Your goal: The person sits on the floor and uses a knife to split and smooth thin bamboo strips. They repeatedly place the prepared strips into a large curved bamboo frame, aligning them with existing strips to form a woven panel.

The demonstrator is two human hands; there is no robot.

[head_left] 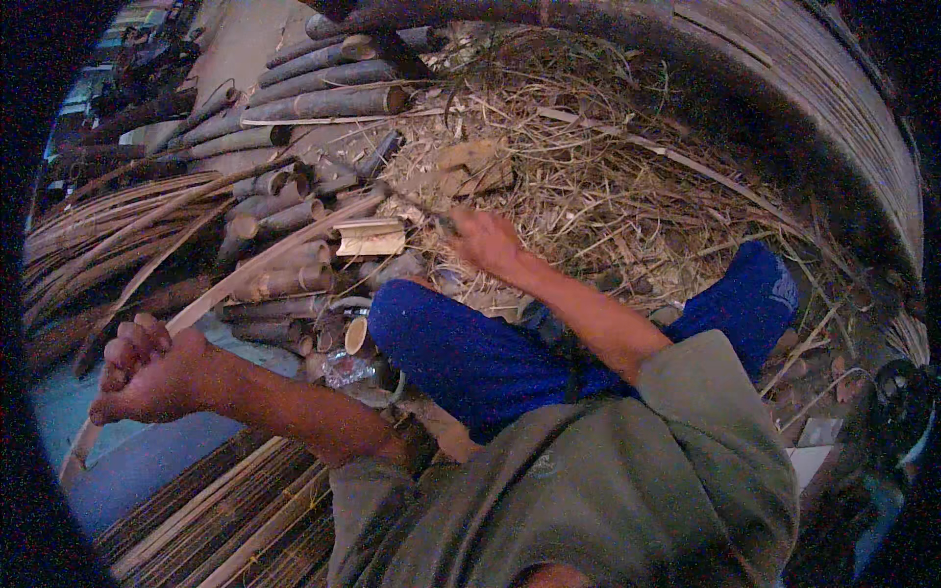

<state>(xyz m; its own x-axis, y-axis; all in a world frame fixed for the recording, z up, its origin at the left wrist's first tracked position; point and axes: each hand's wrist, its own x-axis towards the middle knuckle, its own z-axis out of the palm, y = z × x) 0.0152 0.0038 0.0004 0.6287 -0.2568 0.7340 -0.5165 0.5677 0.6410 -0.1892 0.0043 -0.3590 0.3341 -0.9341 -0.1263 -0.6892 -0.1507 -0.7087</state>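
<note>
My left hand [149, 372] is closed around a long, pale bamboo strip [260, 263] on the left side. One end of the strip sticks out below my fist; the rest slants up toward the middle of the view. My right hand [482, 242], slightly smeared by motion, grips a dark knife [417, 204]. The blade points left and meets or crosses the strip's far end; whether they touch I cannot tell. Just below that end lies a short piece of split bamboo [370, 238].
Cut bamboo poles [323, 103] are stacked at the far left, with short bamboo sections [284, 282] nearer. Long strips [108, 250] lie in a bundle at left. Shavings [588, 196] cover the ground ahead, around a wooden block [477, 167]. My blue-clad legs [461, 348] are folded in front.
</note>
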